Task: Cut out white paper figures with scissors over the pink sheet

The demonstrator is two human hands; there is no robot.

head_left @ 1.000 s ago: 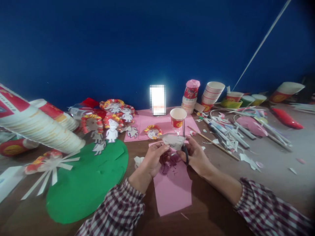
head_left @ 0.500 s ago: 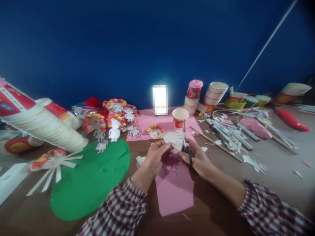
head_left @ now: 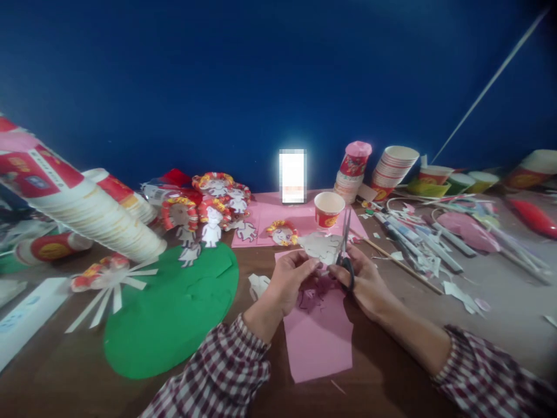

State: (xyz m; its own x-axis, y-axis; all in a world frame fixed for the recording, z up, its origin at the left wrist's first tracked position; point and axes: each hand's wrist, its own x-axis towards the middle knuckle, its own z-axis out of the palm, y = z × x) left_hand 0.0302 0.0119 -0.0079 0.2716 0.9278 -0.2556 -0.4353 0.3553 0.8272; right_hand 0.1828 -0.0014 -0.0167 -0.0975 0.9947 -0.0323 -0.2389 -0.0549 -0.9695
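Note:
My left hand (head_left: pixel 292 280) pinches the lower edge of a white paper piece (head_left: pixel 319 247) that has dark drawn lines. In my right hand (head_left: pixel 363 281) are dark-handled scissors (head_left: pixel 346 244), their blades pointing up and slightly parted at the right edge of the paper. Below both hands lies a pink sheet (head_left: pixel 319 342) with dark line drawings, partly hidden by the fingers. Just beyond the paper stands a red and white paper cup (head_left: pixel 329 210) on another pink sheet (head_left: pixel 261 223).
A green oval sheet (head_left: pixel 169 325) and leaning stacked cups (head_left: pixel 108 215) are at left, near paper figures (head_left: pixel 212 227). On the right are cup stacks (head_left: pixel 394 168), a wooden stick (head_left: pixel 400 262), markers (head_left: pixel 404 238) and paper scraps (head_left: pixel 463 296). A bright phone-like screen (head_left: pixel 293 177) stands behind.
The view has shifted, so most things appear further right. The scissors blades have parted slightly and show more clearly beside the white paper. Both hands keep their holds.

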